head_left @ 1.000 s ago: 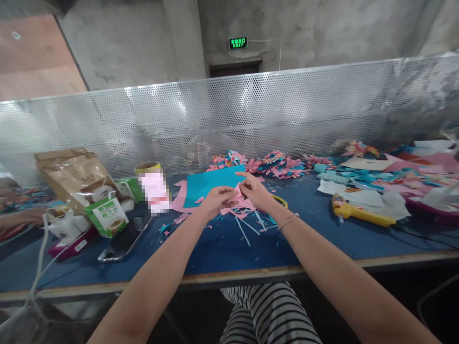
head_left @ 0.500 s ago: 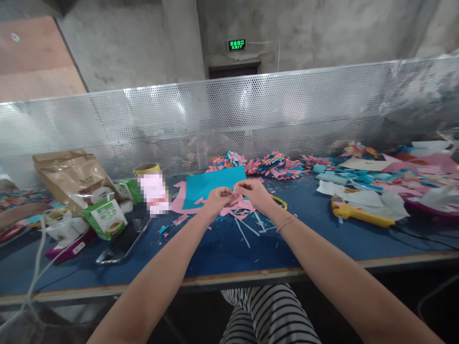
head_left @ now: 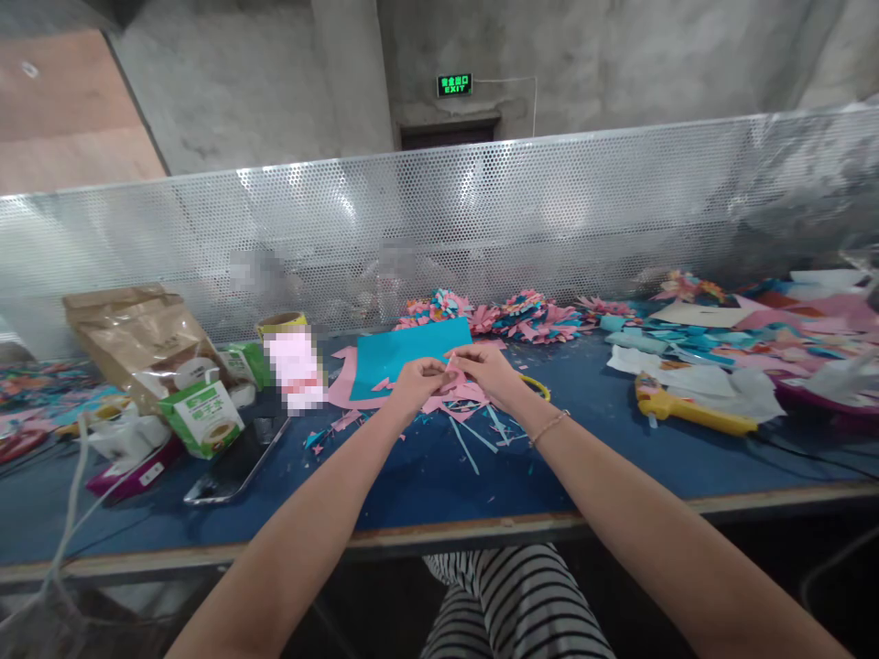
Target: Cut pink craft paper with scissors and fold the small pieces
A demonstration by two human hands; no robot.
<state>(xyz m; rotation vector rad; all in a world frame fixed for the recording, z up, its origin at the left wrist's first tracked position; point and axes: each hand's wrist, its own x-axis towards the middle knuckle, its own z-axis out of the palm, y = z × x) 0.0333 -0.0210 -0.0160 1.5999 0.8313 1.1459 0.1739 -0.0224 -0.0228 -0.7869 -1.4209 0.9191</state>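
Observation:
My left hand [head_left: 414, 383] and my right hand [head_left: 493, 371] meet over the middle of the table, fingertips pinched on a small piece of pink paper [head_left: 452, 366]. Fingers cover much of that piece, so its exact shape is unclear. Pink paper cuttings [head_left: 461, 395] lie just beneath the hands. Behind my left hand a blue sheet [head_left: 405, 346] rests on a larger pink sheet [head_left: 341, 388]. A yellow ring-shaped handle [head_left: 537, 385] shows partly behind my right wrist. Thin pale blue strips [head_left: 465, 446] are scattered in front of the hands.
Pink and blue paper flowers [head_left: 536, 318] line the back, before a perforated metal screen [head_left: 481, 220]. To the right lie a yellow glue gun [head_left: 693, 413] and paper scraps [head_left: 762, 343]. Leftward are a phone [head_left: 237, 462], a green-white carton [head_left: 201, 419] and a brown bag [head_left: 141, 343].
Both my hands keep nearly the same place and pinch, with only slight finger movement. At the far left edge, what looks like another person's arm has left the view, uncovering paper scraps.

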